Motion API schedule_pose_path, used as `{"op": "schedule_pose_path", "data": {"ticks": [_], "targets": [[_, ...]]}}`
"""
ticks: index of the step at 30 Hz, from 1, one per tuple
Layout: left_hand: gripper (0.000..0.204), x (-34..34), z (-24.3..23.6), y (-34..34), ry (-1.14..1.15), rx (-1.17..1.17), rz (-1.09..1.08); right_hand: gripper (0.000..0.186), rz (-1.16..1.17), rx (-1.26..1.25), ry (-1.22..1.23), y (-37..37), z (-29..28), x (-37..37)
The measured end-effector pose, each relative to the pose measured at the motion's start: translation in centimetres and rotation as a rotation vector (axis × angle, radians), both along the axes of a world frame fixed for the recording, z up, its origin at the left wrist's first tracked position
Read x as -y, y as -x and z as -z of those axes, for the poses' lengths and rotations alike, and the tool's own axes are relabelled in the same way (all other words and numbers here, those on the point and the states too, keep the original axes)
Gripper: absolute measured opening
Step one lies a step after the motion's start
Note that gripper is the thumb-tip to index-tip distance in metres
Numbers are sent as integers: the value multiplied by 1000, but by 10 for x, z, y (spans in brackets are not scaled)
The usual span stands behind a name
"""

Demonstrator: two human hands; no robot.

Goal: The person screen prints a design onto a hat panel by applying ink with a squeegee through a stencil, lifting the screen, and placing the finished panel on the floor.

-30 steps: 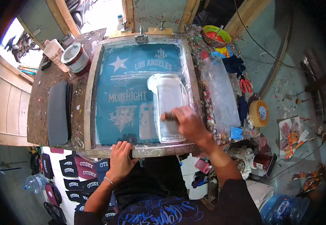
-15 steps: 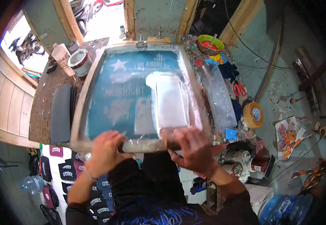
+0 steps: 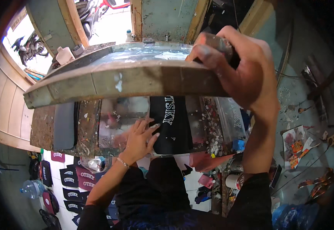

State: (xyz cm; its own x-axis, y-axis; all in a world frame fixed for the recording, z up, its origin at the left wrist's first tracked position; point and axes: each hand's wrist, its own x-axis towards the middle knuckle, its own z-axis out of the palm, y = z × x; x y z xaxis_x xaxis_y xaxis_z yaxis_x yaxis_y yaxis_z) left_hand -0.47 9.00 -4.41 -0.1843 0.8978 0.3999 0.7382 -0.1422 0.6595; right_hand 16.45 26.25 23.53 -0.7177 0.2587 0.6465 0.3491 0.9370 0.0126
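Right hand [image 3: 243, 65] lifts screen frame [image 3: 124, 82] — left hand [image 3: 138, 138] on black cloth [image 3: 174, 126].

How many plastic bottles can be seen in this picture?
3: a clear water bottle on the floor at lower left, a white bottle at the table's far left corner, a small capped one near the doorway. Others may be hidden.

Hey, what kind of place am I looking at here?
Probably a small screen-printing workshop. The right hand lifts a wooden-framed printing screen off a paint-spattered table, the left hand touches a black printed fabric piece, and more printed dark pieces lie on the floor.
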Motion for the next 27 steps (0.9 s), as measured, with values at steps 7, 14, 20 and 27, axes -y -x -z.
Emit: {"op": "schedule_pose_path", "data": {"ticks": [7, 14, 20, 27], "targets": [[42, 32, 57, 30, 224, -397, -70, 45, -49, -73, 206, 10, -6, 6], [46, 127, 56, 61, 320, -426, -295, 42, -134, -22, 120, 2, 2, -4], [33, 178, 104, 0, 69, 818, -990, 36, -20, -49, 131, -7, -7, -2], [30, 175, 80, 8, -31, 1352, -955, 40, 3, 1, 78, -17, 12, -50]]}}
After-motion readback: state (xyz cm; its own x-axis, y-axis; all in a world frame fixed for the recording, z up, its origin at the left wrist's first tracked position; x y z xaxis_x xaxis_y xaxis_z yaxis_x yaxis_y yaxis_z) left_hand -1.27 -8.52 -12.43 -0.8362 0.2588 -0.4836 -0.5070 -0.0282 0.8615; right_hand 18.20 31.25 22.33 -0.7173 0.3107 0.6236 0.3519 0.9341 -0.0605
